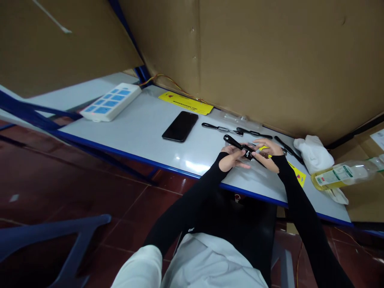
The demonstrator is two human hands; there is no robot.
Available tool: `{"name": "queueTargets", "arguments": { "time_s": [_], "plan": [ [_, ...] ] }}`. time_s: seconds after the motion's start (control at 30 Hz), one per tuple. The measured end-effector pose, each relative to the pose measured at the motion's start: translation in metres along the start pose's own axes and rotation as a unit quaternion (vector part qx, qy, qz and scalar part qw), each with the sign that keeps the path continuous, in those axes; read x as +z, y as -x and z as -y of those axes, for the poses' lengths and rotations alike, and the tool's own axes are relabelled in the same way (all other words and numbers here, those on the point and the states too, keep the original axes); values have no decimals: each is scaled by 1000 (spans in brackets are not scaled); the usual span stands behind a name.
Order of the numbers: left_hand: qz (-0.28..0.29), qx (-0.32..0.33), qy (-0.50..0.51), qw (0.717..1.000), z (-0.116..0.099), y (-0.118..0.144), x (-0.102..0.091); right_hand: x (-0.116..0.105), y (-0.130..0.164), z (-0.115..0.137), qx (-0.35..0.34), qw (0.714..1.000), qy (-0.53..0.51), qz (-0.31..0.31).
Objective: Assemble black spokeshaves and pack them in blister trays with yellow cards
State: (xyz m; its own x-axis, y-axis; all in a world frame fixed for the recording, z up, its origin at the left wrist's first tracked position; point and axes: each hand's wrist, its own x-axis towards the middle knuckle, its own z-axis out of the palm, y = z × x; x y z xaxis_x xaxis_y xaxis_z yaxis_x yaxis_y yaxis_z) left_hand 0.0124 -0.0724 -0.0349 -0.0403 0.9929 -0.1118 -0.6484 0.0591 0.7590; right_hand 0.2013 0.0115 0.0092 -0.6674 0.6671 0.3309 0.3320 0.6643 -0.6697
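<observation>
Both my hands meet over the near edge of a white table (144, 128). My left hand (232, 158) and my right hand (268, 152) together grip a slim black tool (237, 145) whose handle sticks out up and to the left. Black sleeves cover both forearms. A yellow label (297, 172) lies on the table beside my right wrist. What the fingers do at the tool's tip is hidden.
A black phone (180, 126) lies mid-table, with a yellow card (185, 103) and a white power strip (111, 101) further left. Other black tools (222, 128) lie behind my hands. A white cloth (313, 154) and a clear bottle (345, 174) sit at right. Cardboard walls (255, 56) back the table.
</observation>
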Motion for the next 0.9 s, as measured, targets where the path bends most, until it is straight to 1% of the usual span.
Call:
{"name": "queueTargets", "arguments": {
  "time_s": [0.07, 0.13, 0.2, 0.27, 0.33, 0.4, 0.5, 0.57, 0.67, 0.83, 0.9],
  "plan": [
    [3, 5, -20, 1000, -8, -9, 6, 0, -4, 1, -40, 998, 25, -40],
    [22, 15, -54, 998, -22, -24, 14, -4, -12, 0, -70, 993, 44, -85],
    [61, 39, -87, 994, -38, -45, 23, -11, -22, -2, -88, 984, 55, -142],
    [104, 69, -106, 986, -47, -65, 30, -19, -31, -6, -104, 973, 66, -193],
    [128, 88, -110, 982, -46, -81, 33, -23, -35, -12, -112, 963, 86, -231],
    [131, 83, -113, 981, -36, -90, 30, -21, -33, -18, -105, 957, 119, -241],
    [121, 56, -120, 984, -19, -92, 19, -10, -28, -24, -93, 951, 164, -245],
    [115, 46, -113, 986, -15, -89, 14, -2, -26, -25, -91, 945, 179, -259],
    [109, 42, -93, 989, -16, -86, 12, 5, -27, -24, -100, 934, 198, -278],
    [104, 30, -71, 992, -21, -83, 15, 7, -29, -26, -121, 913, 229, -316],
    [102, 21, -60, 993, -20, -82, 15, 6, -27, -27, -116, 910, 243, -315]
  ]
}}
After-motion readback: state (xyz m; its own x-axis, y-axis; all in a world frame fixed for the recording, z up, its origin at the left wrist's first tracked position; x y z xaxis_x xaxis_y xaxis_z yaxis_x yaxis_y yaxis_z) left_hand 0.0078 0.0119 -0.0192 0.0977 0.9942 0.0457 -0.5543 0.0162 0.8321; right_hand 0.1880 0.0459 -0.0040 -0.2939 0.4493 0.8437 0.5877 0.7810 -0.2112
